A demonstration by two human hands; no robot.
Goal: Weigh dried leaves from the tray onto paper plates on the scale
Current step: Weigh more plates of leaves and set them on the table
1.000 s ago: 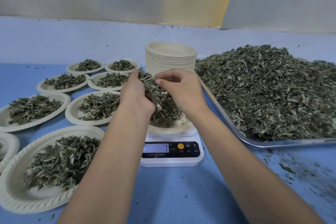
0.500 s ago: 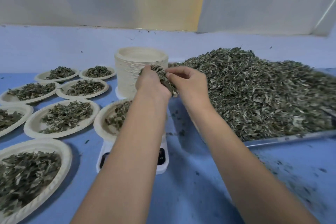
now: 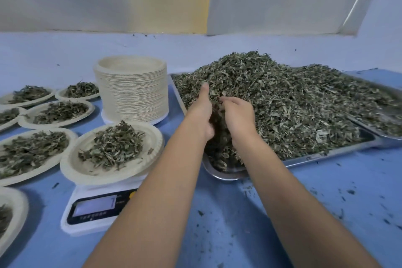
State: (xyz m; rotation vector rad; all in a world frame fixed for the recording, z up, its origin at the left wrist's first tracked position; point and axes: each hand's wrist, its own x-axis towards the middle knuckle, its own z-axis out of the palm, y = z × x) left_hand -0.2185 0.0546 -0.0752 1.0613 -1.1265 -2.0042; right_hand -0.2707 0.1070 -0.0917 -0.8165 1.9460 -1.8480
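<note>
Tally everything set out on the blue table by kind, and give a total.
Paper plates holding dried leaves: 7
Stack of empty plates: 1
Scale: 1
Metal trays: 2
Total: 11

Illumination: bright, even, diffuse, from overhead; cool blue cast throughout. One warm yellow band on the far wall.
Shadows: soft-edged, on the table (image 3: 217, 230) below both forearms and left of the scale (image 3: 95, 209); a dark pocket between left hand (image 3: 201, 113) and right hand (image 3: 238, 115).
Glare: dull sheen along the near tray rim (image 3: 326, 155); scale display pale and washed.
Blur: slight softness on the hands and on the dried leaves (image 3: 282, 104) at far right.
Distortion: wide-angle; near-left plate (image 3: 20, 206) stretched, far-right wall lines slanted.
</note>
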